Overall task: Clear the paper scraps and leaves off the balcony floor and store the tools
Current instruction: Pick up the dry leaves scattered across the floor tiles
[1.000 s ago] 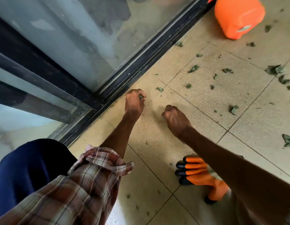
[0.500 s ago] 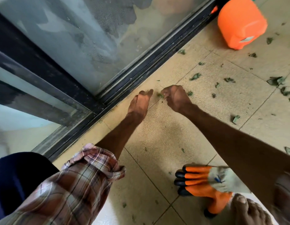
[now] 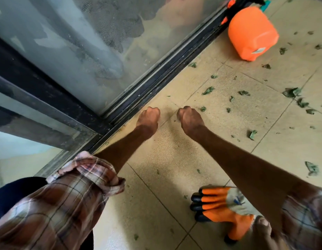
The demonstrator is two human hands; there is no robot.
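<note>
While the orange work gloves (image 3: 223,208) lie flat on the floor tiles (image 3: 156,204) at the near edge, just beside the person's bare toes (image 3: 263,230), the change is farther out, at the hands. Half a second ago the left hand (image 3: 148,118) lay flat with its fingers straight, and the right hand (image 3: 190,120) pinched at a small leaf between the two. Now that leaf is gone from the tile and both hands have their fingers curled under, knuckles up, close together but apart, beside the door track (image 3: 156,78).

Nothing inside either fist shows from above. The left probably closed over the leaf passed to it; the right looks empty, though that is a guess. The patch of tile around the hands is now nearly bare, so this corner seems done.

Most of the work remains beyond them. The leaves (image 3: 208,90) are small, dark green, curled and dry-looking, strewn singly across the tiles to the right, the nearest one (image 3: 203,108) just beside the right knuckles. No paper scraps can be made out. Farthest off, the orange sprayer (image 3: 252,33) lies on its side against the track, not yet stored.
</note>
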